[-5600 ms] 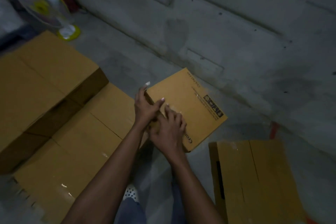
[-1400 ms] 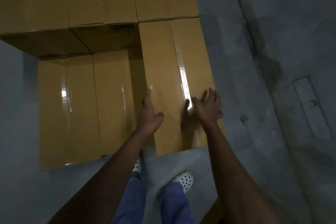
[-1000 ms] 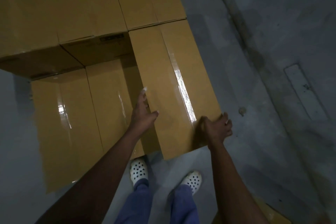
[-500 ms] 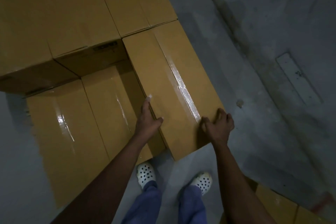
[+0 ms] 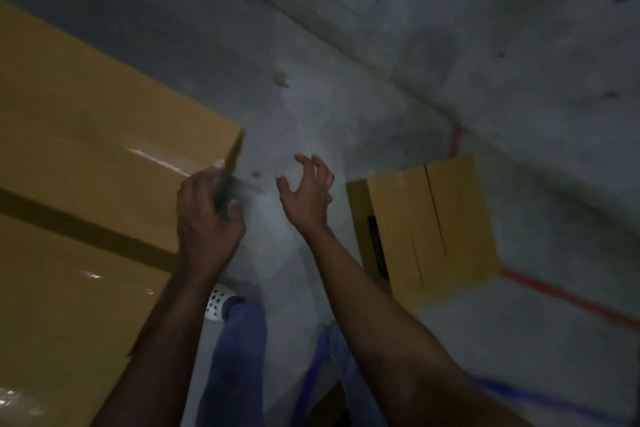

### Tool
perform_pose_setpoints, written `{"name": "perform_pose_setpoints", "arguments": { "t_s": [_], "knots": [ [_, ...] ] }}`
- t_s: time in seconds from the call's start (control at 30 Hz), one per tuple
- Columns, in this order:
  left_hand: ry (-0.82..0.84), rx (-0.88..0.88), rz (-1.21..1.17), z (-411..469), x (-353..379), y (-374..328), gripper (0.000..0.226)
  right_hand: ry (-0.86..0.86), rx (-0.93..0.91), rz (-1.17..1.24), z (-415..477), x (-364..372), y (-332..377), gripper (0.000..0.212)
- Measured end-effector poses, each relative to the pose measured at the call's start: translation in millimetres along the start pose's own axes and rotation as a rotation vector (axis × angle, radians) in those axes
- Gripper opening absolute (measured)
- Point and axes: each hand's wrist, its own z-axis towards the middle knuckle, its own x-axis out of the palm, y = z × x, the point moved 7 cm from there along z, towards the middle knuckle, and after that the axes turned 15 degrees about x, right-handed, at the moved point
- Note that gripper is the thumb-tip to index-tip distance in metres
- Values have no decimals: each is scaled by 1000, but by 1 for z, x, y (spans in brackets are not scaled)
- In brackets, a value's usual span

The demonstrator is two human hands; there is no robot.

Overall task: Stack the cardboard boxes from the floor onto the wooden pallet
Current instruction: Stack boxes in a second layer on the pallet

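Pretty dark and smeary shot, btw. Left hand is on the near right corner of the top box: fingers up on the taped top edge, thumb round on the end face, so it's cupping that corner. Can't say how tight the hold is w/ this blur, prob light. That box sits on a lower box that sticks out toward the person, both on the left side of the view, tape shiny on each.

Right hand is in the air just right of the corner, touching nothing and holding nothing, fingers spread and half bent like a claw.

One more cardboard box, the floor box, lies on the grey concrete floor to the right, well apart from the stack, flaps closed w/ a seam down the middle. A red line on the floor runs past its far side. Below the hands you get a white shoe w/ dark holes and blue trousers.
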Motion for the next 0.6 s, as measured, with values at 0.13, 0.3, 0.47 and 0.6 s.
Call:
{"name": "perform_pose_setpoints", "arguments": {
  "t_s": [0.13, 0.3, 0.47, 0.6],
  "knots": [
    [191, 107, 14, -14, 106, -60, 58, -52, 114, 62, 25, -73, -111, 49],
    [471, -10, -22, -76, 271, -110, 60, -130, 337, 89, 57, -174, -283, 46],
    [714, -415, -132, -172, 439, -122, 67, -133, 473, 75, 105, -222, -453, 44],
    [800, -586, -180, -240, 550, -91, 75, -87, 531, 22, 170, -223, -562, 49]
  ]
}}
